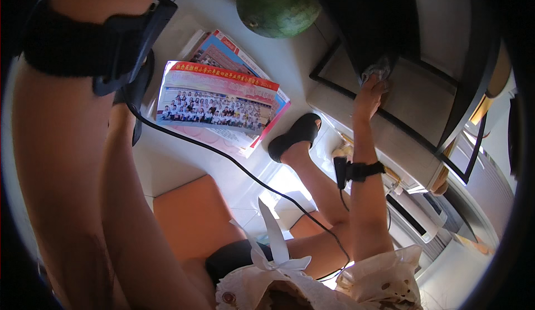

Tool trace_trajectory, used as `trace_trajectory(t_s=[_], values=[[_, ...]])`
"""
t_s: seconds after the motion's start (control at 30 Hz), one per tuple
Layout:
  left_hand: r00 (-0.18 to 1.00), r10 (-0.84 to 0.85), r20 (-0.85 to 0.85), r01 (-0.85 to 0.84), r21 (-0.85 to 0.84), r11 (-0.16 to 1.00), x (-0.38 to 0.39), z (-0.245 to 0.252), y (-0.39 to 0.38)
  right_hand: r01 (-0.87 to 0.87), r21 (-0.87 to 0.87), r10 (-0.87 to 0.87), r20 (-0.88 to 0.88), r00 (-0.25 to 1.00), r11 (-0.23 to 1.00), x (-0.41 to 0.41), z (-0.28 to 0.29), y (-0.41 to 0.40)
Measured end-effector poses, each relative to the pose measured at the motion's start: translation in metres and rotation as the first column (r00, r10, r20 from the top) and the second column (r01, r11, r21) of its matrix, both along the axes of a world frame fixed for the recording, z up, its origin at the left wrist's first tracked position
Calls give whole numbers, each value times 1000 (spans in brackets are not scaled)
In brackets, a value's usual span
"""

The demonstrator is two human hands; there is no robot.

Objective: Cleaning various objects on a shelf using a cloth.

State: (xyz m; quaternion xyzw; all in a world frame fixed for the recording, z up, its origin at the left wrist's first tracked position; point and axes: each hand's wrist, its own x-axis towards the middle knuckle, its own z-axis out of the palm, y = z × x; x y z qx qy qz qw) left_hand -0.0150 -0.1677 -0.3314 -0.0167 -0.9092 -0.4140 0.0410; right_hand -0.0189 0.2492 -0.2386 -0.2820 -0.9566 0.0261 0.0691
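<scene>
My right hand (370, 99) reaches out to the upper right with a crumpled, pale wiping cloth or tissue (376, 71) in its fingers. The wipe is pressed at the lower edge of a large dark panel (370, 17), perhaps a screen. Below that panel, a thin black frame (411, 136) rests on a white cabinet top (368, 128). My left forearm runs up along the left side with a black strap (62, 38) around it; the left hand itself is out of view beyond the top edge.
Printed class photos and papers (217, 101) lie stacked on the floor, near a watermelon (278, 7). A black cable (234, 161) crosses in front of me. An orange stool (192, 218) is beneath me, and a black slipper (294, 138) is by the cabinet.
</scene>
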Motion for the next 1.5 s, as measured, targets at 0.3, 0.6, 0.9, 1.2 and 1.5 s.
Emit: trace_trajectory(t_s=[0.3,0.6,0.9,1.2,1.5], values=[[773,4,-635,174,218,960,-173,148,80,-659,213,691,-173,701,722,-65,-16,-130],[779,-40,-626,229,224,947,-158,153,78,-907,292,951,-157,267,303,-205,19,-177],[811,-54,-582,232,236,944,-160,171,77,-905,203,925,-159,346,373,-238,5,-107],[947,-299,-118,319,247,915,-158,157,17,-852,83,856,-58,513,516,-241,-17,-124],[956,-292,-15,279,348,895,-147,62,18,-949,94,934,-227,274,302,-156,2,-178]])
